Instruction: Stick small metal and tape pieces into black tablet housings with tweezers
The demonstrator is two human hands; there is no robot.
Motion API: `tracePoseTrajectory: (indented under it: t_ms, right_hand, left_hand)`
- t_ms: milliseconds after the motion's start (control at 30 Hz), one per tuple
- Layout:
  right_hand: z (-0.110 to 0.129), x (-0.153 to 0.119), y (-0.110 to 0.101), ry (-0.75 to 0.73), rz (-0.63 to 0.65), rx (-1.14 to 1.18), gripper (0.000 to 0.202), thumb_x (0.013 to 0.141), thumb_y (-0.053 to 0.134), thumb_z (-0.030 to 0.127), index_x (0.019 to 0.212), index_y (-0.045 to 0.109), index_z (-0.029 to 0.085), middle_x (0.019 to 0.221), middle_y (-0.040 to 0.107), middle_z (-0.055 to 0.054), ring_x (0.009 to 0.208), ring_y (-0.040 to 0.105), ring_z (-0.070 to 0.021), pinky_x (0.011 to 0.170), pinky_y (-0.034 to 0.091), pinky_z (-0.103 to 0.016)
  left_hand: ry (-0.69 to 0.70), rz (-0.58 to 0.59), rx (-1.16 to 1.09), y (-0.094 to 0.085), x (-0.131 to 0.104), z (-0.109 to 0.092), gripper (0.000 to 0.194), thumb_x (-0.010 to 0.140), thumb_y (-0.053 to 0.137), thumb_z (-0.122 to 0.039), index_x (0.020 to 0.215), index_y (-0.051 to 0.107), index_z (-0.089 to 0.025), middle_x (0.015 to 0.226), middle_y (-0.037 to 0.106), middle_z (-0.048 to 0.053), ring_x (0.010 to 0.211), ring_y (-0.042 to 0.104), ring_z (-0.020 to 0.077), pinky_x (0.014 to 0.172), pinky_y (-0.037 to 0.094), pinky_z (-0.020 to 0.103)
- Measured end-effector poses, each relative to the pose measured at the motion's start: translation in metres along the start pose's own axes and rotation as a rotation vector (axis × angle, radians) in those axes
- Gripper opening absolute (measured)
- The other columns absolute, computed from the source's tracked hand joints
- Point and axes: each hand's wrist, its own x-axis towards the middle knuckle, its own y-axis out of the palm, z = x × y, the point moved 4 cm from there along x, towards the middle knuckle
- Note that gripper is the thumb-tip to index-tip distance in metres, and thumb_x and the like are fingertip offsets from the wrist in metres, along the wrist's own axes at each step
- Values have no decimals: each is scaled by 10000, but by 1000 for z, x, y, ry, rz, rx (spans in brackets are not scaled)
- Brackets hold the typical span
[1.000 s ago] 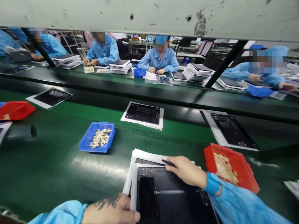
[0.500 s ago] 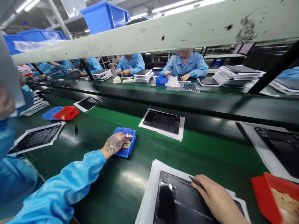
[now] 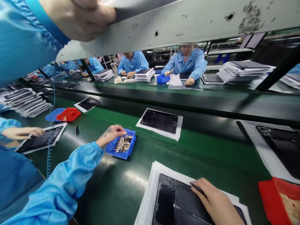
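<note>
My left hand (image 3: 114, 132) is at the blue tray (image 3: 132, 147), just above its far left side. Its fingertips are pinched together; any small piece between them is too small to make out. Inside the tray lie many small tan and dark flat pieces (image 3: 123, 144). My right hand (image 3: 214, 200) holds a slim black pointed tool (image 3: 198, 188), its tip toward the upper left. That hand rests over a dark tablet-like panel (image 3: 185, 200) lying on a stack of white sheets (image 3: 148, 195).
A red bin (image 3: 269, 200) stands at the right. Other panels on white paper (image 3: 179, 128) lie along the green bench (image 3: 112, 184). At left, a co-worker's hand (image 3: 30, 132) touches a panel; another sleeved arm (image 3: 28, 40) reaches across the beam (image 3: 187, 28). A coiled blue cord (image 3: 48, 159) hangs there.
My left hand has lifted and drawn back slightly from the pieces in the tray. My right hand has stayed nearly still. A co-worker's arm has swung into the upper left.
</note>
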Motion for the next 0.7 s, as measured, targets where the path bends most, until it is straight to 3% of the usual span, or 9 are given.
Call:
tracePoseTrajectory:
  t_ms: [167, 300, 400, 533, 600, 700]
  right_hand:
    - [-1, -5, -5, 26, -126, 3, 277, 910, 418, 408, 1060, 607, 271, 1115, 577, -61, 838, 655, -213, 672, 538, -291]
    - [17, -14, -15, -15, -179, 155, 247, 917, 455, 427, 1021, 628, 285, 1048, 614, -36, 925, 630, -211, 767, 514, -275]
    - [41, -22, -21, -1, -118, 313, 221, 924, 476, 409, 926, 661, 289, 928, 658, -12, 881, 629, -196, 787, 488, -266]
    - [61, -28, -38, 109, -167, 449, 177, 879, 554, 379, 924, 674, 257, 856, 659, -7, 793, 607, -194, 745, 471, -282]
    - [59, -30, -50, 164, -227, 506, 162, 827, 618, 349, 930, 662, 233, 800, 637, 8, 725, 576, -173, 687, 456, -267]
    - [45, -38, -69, 224, -321, 556, 146, 789, 651, 332, 840, 625, 197, 675, 554, 40, 606, 486, -127, 571, 391, -232]
  left_hand:
    - [-44, -18, -165, 0, -14, -20, 272, 679, 695, -420, 691, 615, -160, 686, 615, 28, 671, 570, 187, 640, 406, 297]
    - [-17, -18, -278, 23, -36, -60, 277, 672, 710, -412, 713, 587, -167, 869, 639, 50, 824, 589, 201, 731, 424, 296]
    - [46, 134, -386, 69, -58, -106, 268, 688, 712, -395, 700, 576, -164, 982, 640, 62, 880, 592, 187, 759, 436, 273]
    - [104, 449, -616, 149, -90, -167, 293, 706, 727, -389, 683, 547, -159, 620, 560, -14, 580, 509, 101, 562, 374, 211]
    - [119, 545, -767, 182, -101, -191, 318, 702, 738, -397, 673, 533, -156, 598, 548, -19, 559, 492, 93, 546, 353, 206]
    - [142, 611, -864, 215, -108, -218, 319, 703, 741, -400, 672, 544, -151, 604, 550, -14, 568, 491, 95, 544, 349, 205]
